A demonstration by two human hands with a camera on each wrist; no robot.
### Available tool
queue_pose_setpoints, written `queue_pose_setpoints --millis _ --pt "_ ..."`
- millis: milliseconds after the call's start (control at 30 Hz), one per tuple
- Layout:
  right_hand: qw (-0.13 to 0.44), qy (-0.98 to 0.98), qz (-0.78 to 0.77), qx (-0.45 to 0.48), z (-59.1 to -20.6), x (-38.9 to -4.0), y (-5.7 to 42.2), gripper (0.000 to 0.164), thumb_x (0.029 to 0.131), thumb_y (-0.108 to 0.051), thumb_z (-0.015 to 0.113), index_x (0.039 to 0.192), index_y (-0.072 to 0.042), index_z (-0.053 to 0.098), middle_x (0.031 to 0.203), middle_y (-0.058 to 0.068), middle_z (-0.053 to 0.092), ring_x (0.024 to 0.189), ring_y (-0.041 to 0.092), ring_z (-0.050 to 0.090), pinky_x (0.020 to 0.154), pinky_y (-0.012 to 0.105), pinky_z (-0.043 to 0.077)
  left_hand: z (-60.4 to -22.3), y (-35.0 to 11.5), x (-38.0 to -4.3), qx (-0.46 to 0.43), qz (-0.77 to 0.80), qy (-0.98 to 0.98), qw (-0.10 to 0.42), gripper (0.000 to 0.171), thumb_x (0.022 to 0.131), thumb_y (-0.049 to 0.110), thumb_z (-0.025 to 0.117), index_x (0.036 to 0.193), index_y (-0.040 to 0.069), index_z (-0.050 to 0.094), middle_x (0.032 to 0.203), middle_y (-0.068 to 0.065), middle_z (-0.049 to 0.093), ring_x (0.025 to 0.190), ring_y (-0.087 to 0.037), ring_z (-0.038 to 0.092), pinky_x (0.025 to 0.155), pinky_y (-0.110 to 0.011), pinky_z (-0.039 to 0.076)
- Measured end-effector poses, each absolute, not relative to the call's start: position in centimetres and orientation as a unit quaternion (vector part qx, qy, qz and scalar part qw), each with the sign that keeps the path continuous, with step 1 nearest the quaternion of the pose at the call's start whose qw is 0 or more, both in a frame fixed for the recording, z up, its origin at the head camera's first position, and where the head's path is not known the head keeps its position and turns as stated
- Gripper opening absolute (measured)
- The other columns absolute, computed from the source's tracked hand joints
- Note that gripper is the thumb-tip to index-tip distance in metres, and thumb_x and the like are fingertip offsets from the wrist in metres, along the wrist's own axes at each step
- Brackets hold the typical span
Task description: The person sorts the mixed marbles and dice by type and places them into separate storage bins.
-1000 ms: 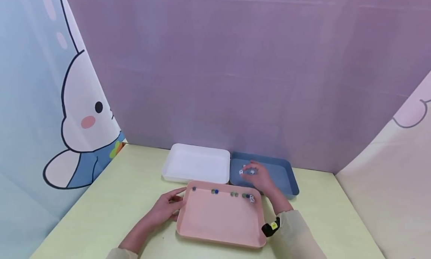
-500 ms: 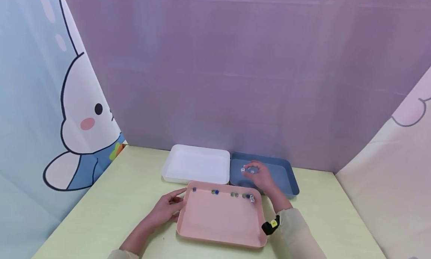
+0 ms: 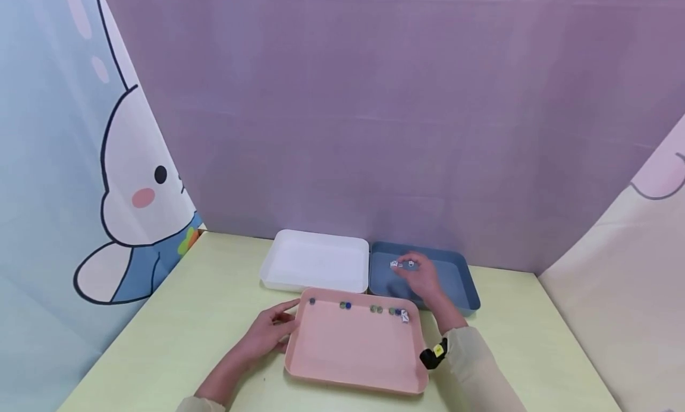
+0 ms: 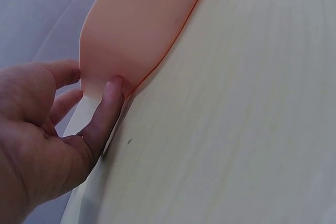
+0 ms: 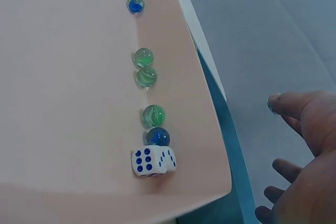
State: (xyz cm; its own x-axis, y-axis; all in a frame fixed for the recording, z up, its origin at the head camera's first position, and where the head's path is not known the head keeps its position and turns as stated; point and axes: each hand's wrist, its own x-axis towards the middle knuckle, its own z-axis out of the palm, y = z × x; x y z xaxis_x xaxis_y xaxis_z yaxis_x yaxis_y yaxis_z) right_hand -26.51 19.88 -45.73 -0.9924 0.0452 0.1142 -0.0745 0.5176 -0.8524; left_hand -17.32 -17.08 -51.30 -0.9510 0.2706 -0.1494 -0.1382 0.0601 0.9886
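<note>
My left hand [image 3: 270, 332] touches the outside of the left end of the pink tray [image 3: 355, 355]. In the left wrist view, the thumb rests against the tray's outer wall and other fingertips meet its edge. Over the blue tray [image 3: 457, 281], my right hand [image 3: 423, 278] pinches a small white die [image 3: 394, 263] at its fingertips, mostly hidden in the right wrist view. Another die [image 3: 411, 263] shows beside the fingers. Along the pink tray's far side lie green marbles [image 5: 144, 57], blue marbles [image 5: 158, 137] and white dice with blue pips [image 5: 149, 161], close together at the right corner.
A white tray [image 3: 316, 263] stands behind the pink one, beside the blue tray. All three sit on a pale yellow table [image 3: 225, 281]. A purple curtain [image 3: 342, 115] hangs at the back, with a rabbit-print cloth [image 3: 128, 180] on the left.
My right hand has shifted slightly right and away from me inside the blue tray, the die moving with its fingertips. The left hand keeps its contact with the pink tray.
</note>
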Motion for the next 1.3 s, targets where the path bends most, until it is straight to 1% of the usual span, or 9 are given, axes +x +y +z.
queue_pose_setpoints --millis 200,367,600,733,833,933,1167,1233,1300 --pt "0.073 -0.867 0.494 0.007 -46.11 -27.10 20.09 0.020 0.087 -0.016 0.075 0.103 -0.005 0.069 0.128 0.016 0.054 0.123 0.038 0.045 0.092 0.053 0.042 -51.27 -17.00 -17.37 0.053 0.687 0.710 0.147 0.054 0.095 0.011 0.063 0.145 0.006 0.044 0.110 -0.019 0.053 0.091 -0.026 0.056 0.063 -0.044 0.058" --pt "0.067 -0.870 0.488 0.005 -46.40 -27.34 19.97 0.021 0.087 -0.019 0.074 0.104 -0.007 0.070 0.131 0.014 0.053 0.127 0.037 0.043 0.095 0.054 0.041 -51.41 -17.17 -17.22 0.048 0.686 0.711 0.147 0.053 0.096 0.010 0.062 0.145 0.005 0.044 0.108 -0.019 0.053 0.089 -0.026 0.056 0.061 -0.043 0.058" --pt "0.077 -0.864 0.497 0.009 -46.26 -27.09 20.00 0.021 0.087 -0.015 0.073 0.104 -0.003 0.069 0.140 0.020 0.047 0.132 0.037 0.037 0.099 0.057 0.038 -51.38 -17.15 -17.08 0.047 0.686 0.710 0.151 0.053 0.095 0.013 0.063 0.144 0.007 0.046 0.108 -0.019 0.052 0.090 -0.025 0.056 0.064 -0.043 0.058" --pt "0.075 -0.864 0.497 0.011 -46.31 -27.17 20.08 0.021 0.088 -0.015 0.073 0.105 -0.003 0.069 0.138 0.021 0.048 0.126 0.039 0.043 0.088 0.053 0.045 -51.46 -17.21 -17.00 0.046 0.688 0.708 0.153 0.053 0.095 0.012 0.064 0.144 0.008 0.046 0.108 -0.019 0.052 0.090 -0.025 0.056 0.064 -0.043 0.058" --pt "0.071 -0.867 0.494 0.003 -46.34 -27.23 20.11 0.021 0.088 -0.016 0.073 0.104 -0.004 0.069 0.137 0.019 0.049 0.121 0.040 0.046 0.080 0.048 0.047 -51.56 -17.24 -17.03 0.049 0.687 0.709 0.153 0.053 0.095 0.013 0.063 0.145 0.008 0.046 0.108 -0.019 0.052 0.090 -0.025 0.056 0.064 -0.043 0.058" --pt "0.064 -0.868 0.493 -0.008 -46.41 -27.26 20.08 0.021 0.088 -0.017 0.073 0.104 -0.005 0.069 0.137 0.017 0.050 0.118 0.037 0.048 0.079 0.046 0.047 -51.58 -17.19 -16.97 0.049 0.687 0.709 0.151 0.053 0.095 0.013 0.063 0.145 0.007 0.045 0.108 -0.019 0.053 0.089 -0.025 0.057 0.063 -0.043 0.058" --pt "0.048 -0.873 0.485 -0.023 -46.29 -27.46 20.01 0.025 0.088 -0.018 0.072 0.109 -0.005 0.069 0.138 0.015 0.049 0.096 0.030 0.053 0.070 0.039 0.047 -51.37 -17.07 -17.03 0.051 0.685 0.712 0.147 0.054 0.096 0.012 0.063 0.145 0.006 0.044 0.108 -0.019 0.053 0.090 -0.026 0.056 0.063 -0.044 0.058" --pt "0.045 -0.874 0.483 -0.024 -46.24 -27.48 20.01 0.027 0.089 -0.017 0.072 0.112 -0.004 0.068 0.138 0.016 0.049 0.097 0.030 0.054 0.070 0.039 0.047 -51.28 -17.05 -17.06 0.051 0.683 0.714 0.146 0.053 0.095 0.012 0.063 0.145 0.006 0.045 0.108 -0.019 0.054 0.090 -0.026 0.056 0.063 -0.044 0.058" --pt "0.044 -0.876 0.480 -0.025 -46.21 -27.49 19.96 0.028 0.089 -0.017 0.071 0.113 -0.003 0.068 0.138 0.016 0.050 0.102 0.032 0.054 0.072 0.041 0.047 -51.20 -17.04 -17.08 0.051 0.682 0.715 0.145 0.054 0.095 0.013 0.064 0.145 0.006 0.045 0.108 -0.018 0.054 0.090 -0.026 0.056 0.064 -0.044 0.058"
